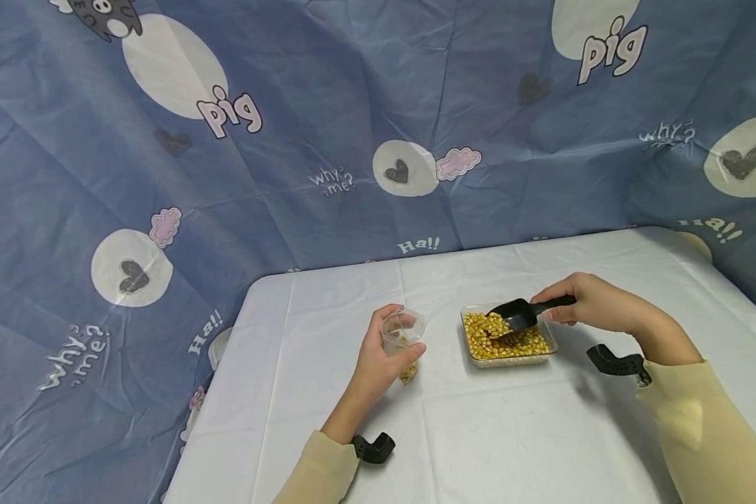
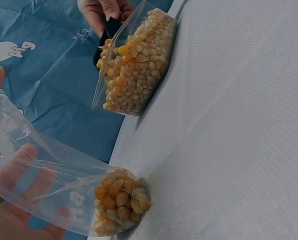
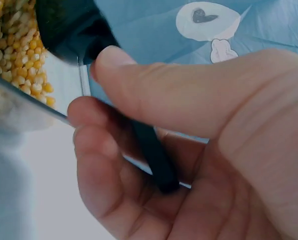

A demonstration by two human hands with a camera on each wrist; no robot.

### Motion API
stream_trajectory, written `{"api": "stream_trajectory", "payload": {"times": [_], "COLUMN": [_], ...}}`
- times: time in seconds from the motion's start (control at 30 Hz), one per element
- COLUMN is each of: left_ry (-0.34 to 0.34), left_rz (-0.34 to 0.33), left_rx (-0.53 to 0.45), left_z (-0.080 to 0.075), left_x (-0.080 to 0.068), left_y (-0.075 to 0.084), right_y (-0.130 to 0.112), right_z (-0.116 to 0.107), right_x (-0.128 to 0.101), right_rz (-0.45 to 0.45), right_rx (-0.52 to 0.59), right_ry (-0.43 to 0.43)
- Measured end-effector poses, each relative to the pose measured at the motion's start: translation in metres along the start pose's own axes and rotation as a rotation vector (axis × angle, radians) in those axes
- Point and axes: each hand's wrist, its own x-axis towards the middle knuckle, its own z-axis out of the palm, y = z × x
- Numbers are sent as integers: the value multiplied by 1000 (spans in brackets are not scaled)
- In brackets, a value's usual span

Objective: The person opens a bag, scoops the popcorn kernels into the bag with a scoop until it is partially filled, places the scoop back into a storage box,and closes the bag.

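Note:
My left hand (image 1: 378,358) holds a clear plastic bag (image 1: 403,329) near its top, thumb and fingers round the spread mouth. Corn kernels (image 2: 120,204) fill the bag's bottom, which hangs down at the white cloth. To the right stands a clear rectangular container (image 1: 510,362) with yellow corn kernels (image 1: 479,336) in it. My right hand (image 1: 605,304) grips the handle of a black scoop (image 1: 521,313), thumb on top and fingers curled beneath. The scoop tilts down to the left into the container, with kernels heaped at its front edge.
A white cloth (image 1: 498,434) covers the table under both hands. Behind the table's far edge hangs a blue printed curtain (image 1: 327,126). Black wrist mounts (image 1: 374,448) stick out from both beige sleeves, low over the cloth.

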Motion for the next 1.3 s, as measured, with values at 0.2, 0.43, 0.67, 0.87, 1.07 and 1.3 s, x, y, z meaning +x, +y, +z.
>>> {"api": "stream_trajectory", "payload": {"times": [0.2, 0.43, 0.67, 0.87, 1.07, 1.3], "left_ry": [3, 8, 8, 1, -9, -12], "left_rz": [-10, -13, -10, -16, -25, -6], "left_rx": [2, -5, 19, 52, 64, 96], "left_z": [1, 2, 4, 5, 6, 5], "left_x": [0, 0, -1, -1, 1, 4], "left_y": [0, -1, -1, 1, -12, -28], "right_y": [-4, -5, -9, -14, -22, -40], "right_z": [0, -1, -2, -3, -1, 2], "right_x": [-1, -2, -3, -4, -5, -9], "right_rz": [-19, -30, -42, -61, -68, -107], "right_rx": [13, 28, 27, 12, 16, 20], "right_ry": [42, 61, 76, 93, 135, 168]}}
